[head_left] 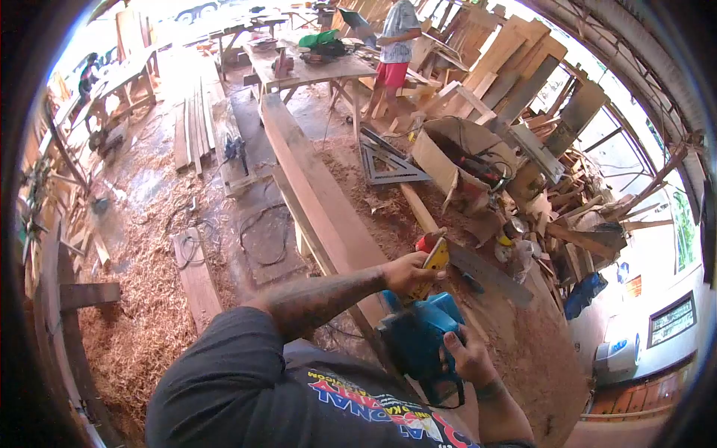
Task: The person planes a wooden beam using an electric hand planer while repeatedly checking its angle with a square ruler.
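My left hand [411,275] is closed around a small yellow tool with a red part [436,256]; its exact kind I cannot make out. Just below it, my right hand [469,355] grips the handle of a teal power planer [422,336], which is close to my body. A long reddish-brown plank [328,201] runs away from me, its near end beside the planer. Whether the planer touches the wood is hidden. Right of the yellow tool lies a flat grey strip [489,275] on a board.
A metal triangular square [392,166] lies beyond my hands, beside a cardboard box [452,160] holding tools and cords. A person [398,45] stands by a far worktable [310,71]. Wood shavings [149,276], a loose cable [265,235] and boards cover the left floor. Scrap wood [575,201] is piled right.
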The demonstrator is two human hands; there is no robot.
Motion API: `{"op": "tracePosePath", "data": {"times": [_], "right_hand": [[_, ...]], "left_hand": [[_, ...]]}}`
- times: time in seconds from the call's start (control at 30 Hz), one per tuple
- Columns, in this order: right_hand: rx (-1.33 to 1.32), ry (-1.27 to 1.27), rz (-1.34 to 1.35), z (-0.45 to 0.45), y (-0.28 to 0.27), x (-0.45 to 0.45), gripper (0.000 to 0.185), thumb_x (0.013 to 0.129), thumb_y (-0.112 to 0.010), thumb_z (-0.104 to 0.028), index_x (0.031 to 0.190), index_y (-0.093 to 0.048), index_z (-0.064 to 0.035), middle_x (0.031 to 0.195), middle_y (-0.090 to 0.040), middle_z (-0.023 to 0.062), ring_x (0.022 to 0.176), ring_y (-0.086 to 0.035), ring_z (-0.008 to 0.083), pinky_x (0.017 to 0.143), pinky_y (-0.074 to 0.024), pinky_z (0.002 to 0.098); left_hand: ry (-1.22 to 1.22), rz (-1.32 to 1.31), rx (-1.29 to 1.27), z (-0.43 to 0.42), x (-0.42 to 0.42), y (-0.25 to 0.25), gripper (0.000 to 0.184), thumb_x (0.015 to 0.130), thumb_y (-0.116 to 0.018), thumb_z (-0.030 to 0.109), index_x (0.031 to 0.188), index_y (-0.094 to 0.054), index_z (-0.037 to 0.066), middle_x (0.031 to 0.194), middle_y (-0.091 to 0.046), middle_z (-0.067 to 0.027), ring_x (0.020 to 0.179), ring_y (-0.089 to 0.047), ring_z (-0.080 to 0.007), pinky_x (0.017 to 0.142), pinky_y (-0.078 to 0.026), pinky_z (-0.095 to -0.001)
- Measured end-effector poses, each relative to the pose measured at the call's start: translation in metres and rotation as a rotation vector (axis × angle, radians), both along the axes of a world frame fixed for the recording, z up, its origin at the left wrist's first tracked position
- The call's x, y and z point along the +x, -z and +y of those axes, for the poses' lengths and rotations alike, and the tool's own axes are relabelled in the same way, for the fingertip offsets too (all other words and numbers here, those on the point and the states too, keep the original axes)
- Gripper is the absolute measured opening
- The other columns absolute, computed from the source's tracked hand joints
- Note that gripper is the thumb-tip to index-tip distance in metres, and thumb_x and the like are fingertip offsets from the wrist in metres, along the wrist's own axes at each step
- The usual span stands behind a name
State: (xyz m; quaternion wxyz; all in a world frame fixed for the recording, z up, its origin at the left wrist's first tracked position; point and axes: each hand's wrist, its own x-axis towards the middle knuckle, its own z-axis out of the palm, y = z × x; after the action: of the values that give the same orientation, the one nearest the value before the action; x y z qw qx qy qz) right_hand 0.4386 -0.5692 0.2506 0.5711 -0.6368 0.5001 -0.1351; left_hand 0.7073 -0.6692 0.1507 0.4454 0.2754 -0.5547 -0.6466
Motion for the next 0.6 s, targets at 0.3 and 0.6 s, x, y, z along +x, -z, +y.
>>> {"op": "tracePosePath", "data": {"times": [0.3, 0.6], "right_hand": [[0.023, -0.057, -0.054, -0.009, -0.004, 0.001, 0.052, 0.108, -0.062, -0.054, 0.106, -0.063, -0.0019, 0.079, -0.066, 0.0065, 0.064, -0.064, 0.0153, 0.06, -0.052, 0.0316], [0.011, -0.06, -0.042, 0.0, 0.002, -0.011, 0.049, 0.109, -0.062, -0.05, 0.105, -0.064, -0.0017, 0.08, -0.068, 0.0058, 0.066, -0.064, 0.0156, 0.061, -0.0519, 0.0316]], "left_hand": [[-0.08, 0.451, 0.231, 0.005, 0.011, 0.0, 0.029, 0.106, -0.073, 0.035, 0.112, -0.064, 0.008, 0.094, -0.064, -0.0031, 0.081, -0.068, -0.0159, 0.075, -0.061, -0.0393], [-0.559, 0.133, 0.005, 0.029, 0.115, 0.052, 0.035, 0.111, -0.064, 0.032, 0.138, -0.063, 0.011, 0.111, -0.071, -0.0039, 0.097, -0.069, -0.0156, 0.083, -0.058, -0.0398]]}}
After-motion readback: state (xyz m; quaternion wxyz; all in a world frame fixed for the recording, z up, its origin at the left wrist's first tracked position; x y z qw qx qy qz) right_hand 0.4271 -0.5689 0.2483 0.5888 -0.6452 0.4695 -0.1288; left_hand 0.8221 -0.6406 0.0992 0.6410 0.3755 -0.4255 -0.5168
